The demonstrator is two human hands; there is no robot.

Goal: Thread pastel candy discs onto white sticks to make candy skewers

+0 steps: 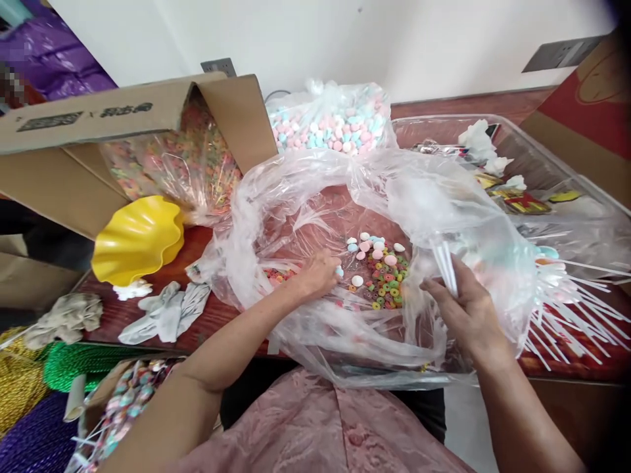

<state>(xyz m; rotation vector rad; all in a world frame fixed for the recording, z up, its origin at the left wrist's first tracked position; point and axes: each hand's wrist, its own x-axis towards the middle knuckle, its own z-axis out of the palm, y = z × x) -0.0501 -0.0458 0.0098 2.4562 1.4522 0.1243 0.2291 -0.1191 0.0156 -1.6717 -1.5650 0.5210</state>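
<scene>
Right hand (pixel 463 305) holds what look like white sticks (pixel 445 268).

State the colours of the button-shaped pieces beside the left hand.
The button-shaped pieces are white, pink and pale blue (head view).

I'm getting a bright feed w/ soft, even light; can't tell the exact source. White wall (pixel 315 39) is nearly washed out up top. Lots of glare on the clear plastic bag (pixel 300 172), plus hilites on the yellow bowl (pixel 135 243) & purple wrap (pixel 54 56). Deep shadow below the cardboard box (pixel 69 174). R edge of my pic fades to black. Wide lens stretches stuff near edges. L hand (pixel 320 272) looks a bit soft. Small pixelated patch (pixel 14 85) far L.
</scene>
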